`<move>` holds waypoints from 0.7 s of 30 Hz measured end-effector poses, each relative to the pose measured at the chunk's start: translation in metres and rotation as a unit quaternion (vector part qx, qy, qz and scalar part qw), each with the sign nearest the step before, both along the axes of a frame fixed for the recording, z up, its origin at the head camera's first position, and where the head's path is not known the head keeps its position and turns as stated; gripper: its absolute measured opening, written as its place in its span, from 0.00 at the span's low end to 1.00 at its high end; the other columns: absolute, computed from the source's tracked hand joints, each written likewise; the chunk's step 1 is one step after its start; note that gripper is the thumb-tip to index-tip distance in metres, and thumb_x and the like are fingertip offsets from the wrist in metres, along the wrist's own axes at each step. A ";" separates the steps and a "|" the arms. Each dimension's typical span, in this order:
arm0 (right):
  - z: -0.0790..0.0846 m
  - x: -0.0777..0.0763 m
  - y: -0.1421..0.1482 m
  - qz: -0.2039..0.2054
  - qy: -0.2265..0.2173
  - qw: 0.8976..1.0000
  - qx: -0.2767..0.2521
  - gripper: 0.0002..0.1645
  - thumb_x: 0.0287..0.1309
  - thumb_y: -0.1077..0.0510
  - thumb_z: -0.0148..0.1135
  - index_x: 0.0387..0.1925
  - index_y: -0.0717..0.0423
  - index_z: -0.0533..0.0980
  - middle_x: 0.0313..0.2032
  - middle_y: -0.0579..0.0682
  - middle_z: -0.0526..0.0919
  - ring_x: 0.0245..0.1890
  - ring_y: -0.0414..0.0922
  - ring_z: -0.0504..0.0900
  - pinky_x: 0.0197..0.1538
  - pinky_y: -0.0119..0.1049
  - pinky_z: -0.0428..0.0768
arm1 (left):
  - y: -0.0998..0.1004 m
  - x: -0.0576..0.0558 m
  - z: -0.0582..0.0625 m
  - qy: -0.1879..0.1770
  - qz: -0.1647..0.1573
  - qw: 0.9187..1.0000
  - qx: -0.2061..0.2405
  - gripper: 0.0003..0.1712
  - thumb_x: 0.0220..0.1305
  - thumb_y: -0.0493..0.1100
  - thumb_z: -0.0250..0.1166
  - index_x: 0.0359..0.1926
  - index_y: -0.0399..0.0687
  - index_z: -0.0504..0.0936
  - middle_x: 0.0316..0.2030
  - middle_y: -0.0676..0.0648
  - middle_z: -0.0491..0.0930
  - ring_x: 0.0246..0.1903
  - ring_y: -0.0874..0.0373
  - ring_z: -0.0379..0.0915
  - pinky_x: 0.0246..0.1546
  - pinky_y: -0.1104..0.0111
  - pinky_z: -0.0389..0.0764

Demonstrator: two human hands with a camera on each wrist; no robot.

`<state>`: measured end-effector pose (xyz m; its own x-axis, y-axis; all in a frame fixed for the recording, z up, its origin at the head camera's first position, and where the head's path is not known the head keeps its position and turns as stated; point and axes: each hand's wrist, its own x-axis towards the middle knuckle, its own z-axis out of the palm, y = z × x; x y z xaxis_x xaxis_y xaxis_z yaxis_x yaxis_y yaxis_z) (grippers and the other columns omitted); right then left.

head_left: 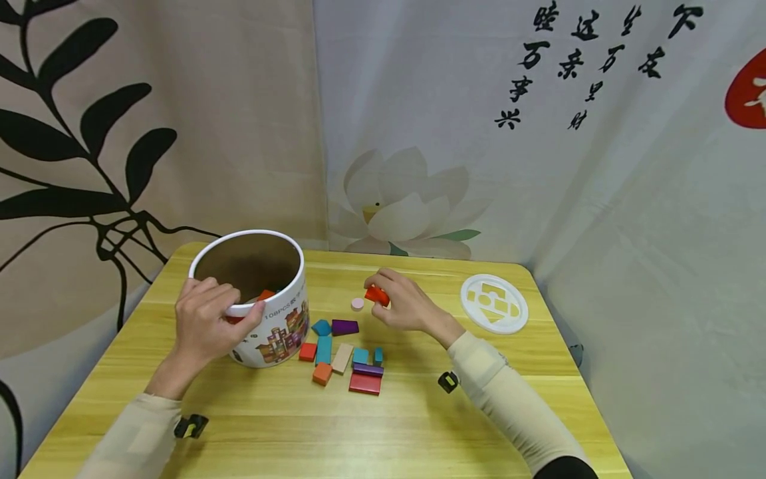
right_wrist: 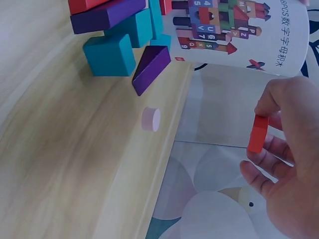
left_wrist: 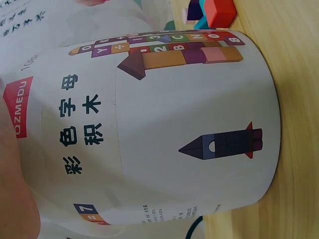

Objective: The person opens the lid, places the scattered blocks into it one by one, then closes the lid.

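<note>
A white, printed block bucket (head_left: 278, 332) stands at the left of the table, tilted slightly, with some blocks visible inside. My left hand (head_left: 206, 319) grips its near rim, thumb outside. Over the table, my right hand (head_left: 403, 299) pinches a red block (right_wrist: 258, 133) between thumb and fingers. Beneath and beside that hand a small pale pink round block (right_wrist: 151, 119) rests on the wood. Several loose blocks lie right of the bucket, among them a purple block (head_left: 345, 326), a blue block (head_left: 324, 349), a beige block (head_left: 342, 358) and a red block (head_left: 365, 383).
A white round lid (head_left: 494, 304) with shaped cut-outs lies at the table's right. The wooden table (head_left: 419, 426) ends at a printed curtain (head_left: 419, 133) behind. Another curtain hangs along the right side.
</note>
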<state>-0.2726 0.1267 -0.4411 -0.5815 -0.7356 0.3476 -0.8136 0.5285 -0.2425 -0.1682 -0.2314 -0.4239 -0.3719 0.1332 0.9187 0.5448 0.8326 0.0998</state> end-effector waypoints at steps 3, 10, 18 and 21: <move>0.004 0.000 -0.001 0.006 0.011 1.000 -0.003 0.21 0.55 0.57 0.62 0.51 0.53 0.80 0.40 0.44 0.76 0.31 0.38 0.70 0.32 0.31 0.73 | 0.001 0.000 0.000 0.004 0.000 1.000 0.003 0.32 0.58 0.62 0.59 0.08 0.50 0.61 0.07 0.52 0.62 0.14 0.53 0.56 0.25 0.52 0.59; 0.021 -0.002 -0.008 0.029 0.028 0.999 -0.025 0.20 0.54 0.57 0.62 0.50 0.56 0.80 0.40 0.46 0.77 0.31 0.39 0.71 0.32 0.31 0.74 | 0.002 0.001 0.000 0.012 -0.003 1.000 0.008 0.32 0.58 0.62 0.59 0.08 0.50 0.61 0.07 0.52 0.62 0.14 0.53 0.55 0.25 0.52 0.59; 0.046 -0.006 -0.026 0.051 0.056 0.996 -0.049 0.20 0.54 0.59 0.61 0.50 0.57 0.81 0.40 0.46 0.77 0.33 0.39 0.70 0.33 0.32 0.72 | 0.001 0.000 0.001 0.009 0.001 1.000 0.009 0.31 0.57 0.62 0.59 0.08 0.50 0.62 0.07 0.51 0.62 0.14 0.53 0.55 0.25 0.52 0.59; 0.056 -0.006 -0.035 0.063 0.069 0.994 -0.055 0.20 0.53 0.59 0.60 0.50 0.58 0.81 0.42 0.46 0.78 0.34 0.39 0.70 0.34 0.33 0.72 | 0.001 0.000 0.000 0.012 0.000 1.000 0.011 0.31 0.57 0.62 0.59 0.08 0.50 0.61 0.07 0.51 0.61 0.14 0.53 0.55 0.24 0.52 0.58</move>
<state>-0.2788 0.0920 -0.3847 -0.4280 -0.7530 0.4999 -0.9013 0.3965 -0.1743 -0.1686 -0.2303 -0.4234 -0.3499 0.1139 0.9298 0.5478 0.8300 0.1045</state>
